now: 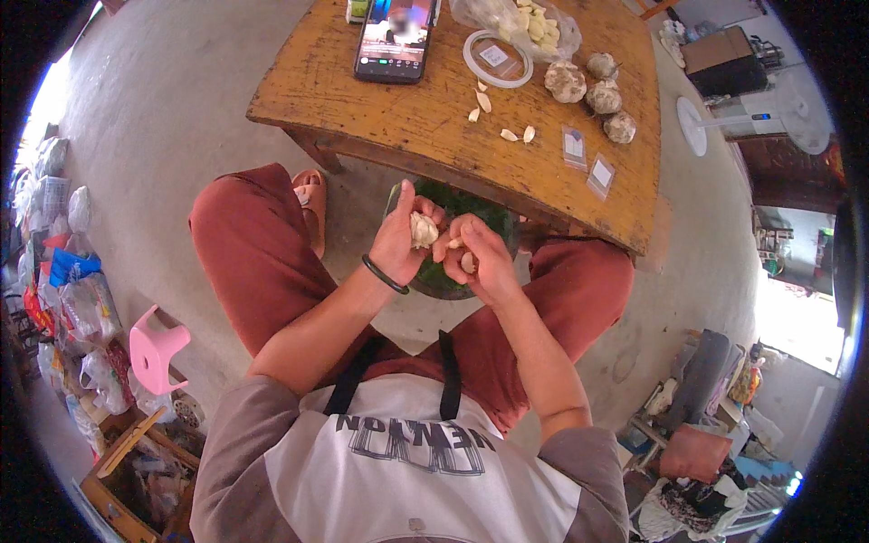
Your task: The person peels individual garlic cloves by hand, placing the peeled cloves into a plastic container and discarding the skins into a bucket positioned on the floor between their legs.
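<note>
My left hand (396, 241) holds a partly broken garlic bulb (423, 231) against its fingers, with the thumb pointing up. Close beside it, my right hand (485, 261) grips loose garlic cloves (468, 262) between its curled fingers. Both hands are above a round container (448, 293) with dark green contents, between my knees and partly hidden by the hands. On the wooden table (407, 122) in front lie several loose unpeeled cloves (483, 102). Whole garlic bulbs (565, 81) are grouped to their right. A clear plastic bag (567, 34) of peeled cloves sits farther back.
A smartphone (392, 72) with a lit screen rests on the table. Near it are a round white-rimmed lid (468, 58) and two small zip bags (601, 175). A pink plastic stool (156, 346) stands at left, by bagged goods. At right is a white fan (692, 125).
</note>
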